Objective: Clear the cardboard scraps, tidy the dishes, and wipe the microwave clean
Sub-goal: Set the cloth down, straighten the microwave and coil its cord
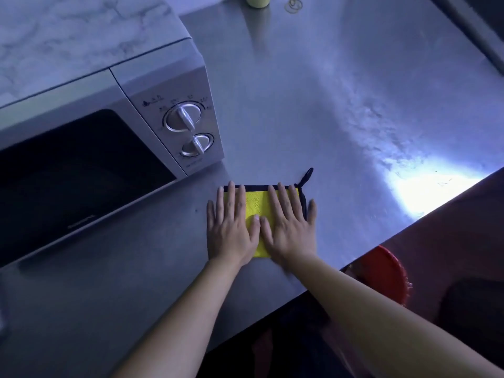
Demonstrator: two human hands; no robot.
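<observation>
1. Head camera looks down at a gray counter (341,105). On the left sits the microwave (109,126) — its door is shut and the window is dark, so I cannot see inside.
2. Left hand (230,230) lies flat with straight fingers, pressing the left side of the cloth. It grips nothing.
3. Yellow cloth (257,204) lies folded on the counter, just right of the microwave's front corner. It looks soft, light and floppy. A good place to hold it is likely the black edge or the little loop (307,175) at its far right corner.
4. Right hand (290,227) is flat too, fingers spread, pressing the cloth's right side.
5. Far back stands a pale green cup (257,0), cut off at the top. Lower right — a red tub (384,274) below the counter edge. I cannot tell what is in either.
</observation>
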